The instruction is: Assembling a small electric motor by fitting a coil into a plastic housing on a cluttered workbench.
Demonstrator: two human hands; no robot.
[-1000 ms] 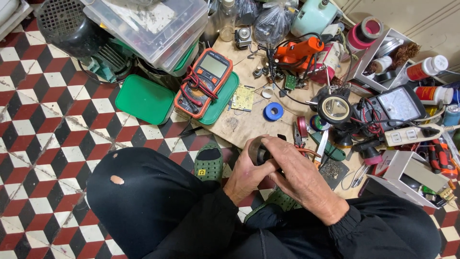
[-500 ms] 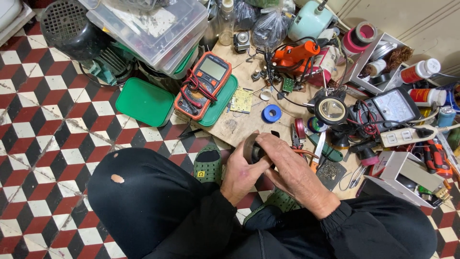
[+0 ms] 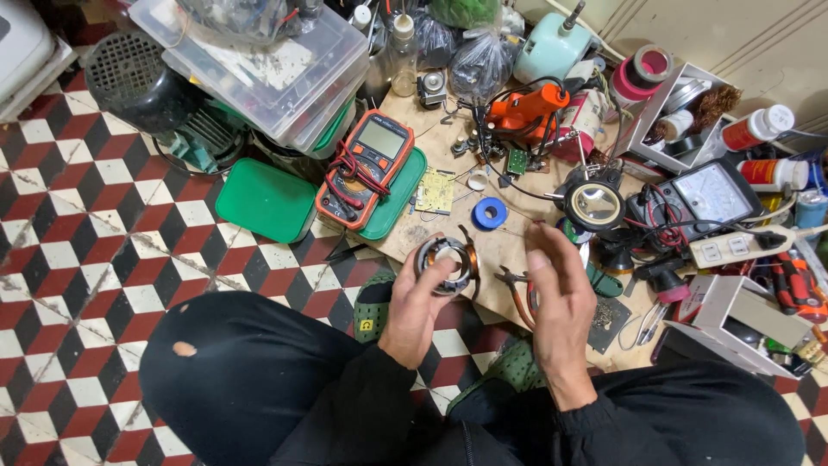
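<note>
Presently, a person sits on the checkered tile floor (image 3: 78,250) before a low wooden board (image 3: 496,250) crowded with gear. A clear plastic storage bin (image 3: 267,69) stands at the far left, a green tray (image 3: 263,200) beside it. An orange digital multimeter (image 3: 366,166) lies just right of that tray. An analog meter (image 3: 714,194) sits at the right. The left hand (image 3: 418,311) is clenched around a copper-wound motor stator (image 3: 446,261), raised above the board's near edge. The right hand (image 3: 559,306) is released, fingers spread, beside the stator without touching. A blue tape roll (image 3: 490,213) lies beyond.

Orange multimeter (image 3: 364,166), blue tape roll (image 3: 490,213), green lid (image 3: 266,199).
</note>
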